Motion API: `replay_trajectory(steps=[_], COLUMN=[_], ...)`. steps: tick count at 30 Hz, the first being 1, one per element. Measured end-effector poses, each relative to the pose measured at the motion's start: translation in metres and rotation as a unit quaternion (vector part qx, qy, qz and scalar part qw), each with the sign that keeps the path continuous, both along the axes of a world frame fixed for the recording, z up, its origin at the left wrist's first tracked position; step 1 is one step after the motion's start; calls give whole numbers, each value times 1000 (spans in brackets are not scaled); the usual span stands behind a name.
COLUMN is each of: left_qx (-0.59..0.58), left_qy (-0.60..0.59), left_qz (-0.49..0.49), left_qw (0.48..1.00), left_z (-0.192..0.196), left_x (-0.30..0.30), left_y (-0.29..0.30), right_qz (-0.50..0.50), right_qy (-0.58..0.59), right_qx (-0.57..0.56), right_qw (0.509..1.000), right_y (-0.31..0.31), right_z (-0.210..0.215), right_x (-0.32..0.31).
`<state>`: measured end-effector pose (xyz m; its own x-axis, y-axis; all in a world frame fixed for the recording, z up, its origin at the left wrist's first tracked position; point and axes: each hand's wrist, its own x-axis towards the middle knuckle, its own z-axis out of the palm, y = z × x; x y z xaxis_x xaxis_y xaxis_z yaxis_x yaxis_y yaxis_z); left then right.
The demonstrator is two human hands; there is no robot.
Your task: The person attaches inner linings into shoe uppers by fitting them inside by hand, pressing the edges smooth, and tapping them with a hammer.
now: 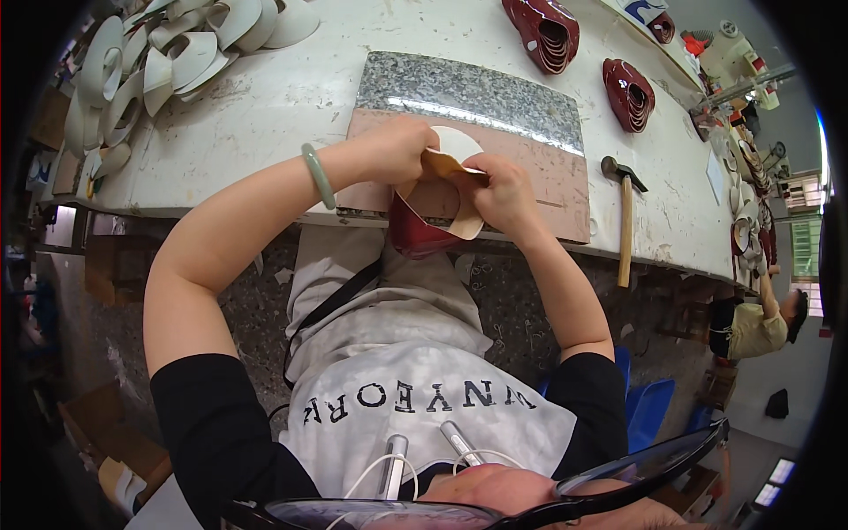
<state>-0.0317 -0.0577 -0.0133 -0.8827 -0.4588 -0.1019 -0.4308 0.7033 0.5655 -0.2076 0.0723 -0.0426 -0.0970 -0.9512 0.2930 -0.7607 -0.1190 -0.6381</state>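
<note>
Red upper (412, 231), just one, is gripped by left fingers (420, 141) and right fingers (491, 170) near one hammer (626, 210).

Between left hand (406, 152) and right hand (506, 194), glossy shoe upper (417, 231); beyond, polished stone slab (468, 88); rightward, wooden-handled metal hammer (626, 216).

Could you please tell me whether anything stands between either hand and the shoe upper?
Nothing visible does: the left hand and right hand both grip the dark red shoe upper directly, and the hammer lies apart, to the right.
</note>
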Motion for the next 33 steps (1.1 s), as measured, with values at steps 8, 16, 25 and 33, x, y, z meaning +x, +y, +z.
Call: replay_trajectory(steps=[8,16,25,33], left_qx=[71,-10,-77,-176], left_qy=[-26,-91,-43,-102], left_qz=[97,105,-128,-82], left_qw=[992,990,988,976], left_z=[-1,17,14,24], left_x=[-6,-10,-59,-62], left_y=[-1,6,-15,0], right_qz=[17,-1,273,172], right_qy=[57,147,205,351], right_qx=[79,42,-13,96], right_qw=[995,988,940,915], right_y=[-9,-10,39,6], right_z=[16,3,3,8], right_x=[6,-17,-33,-58])
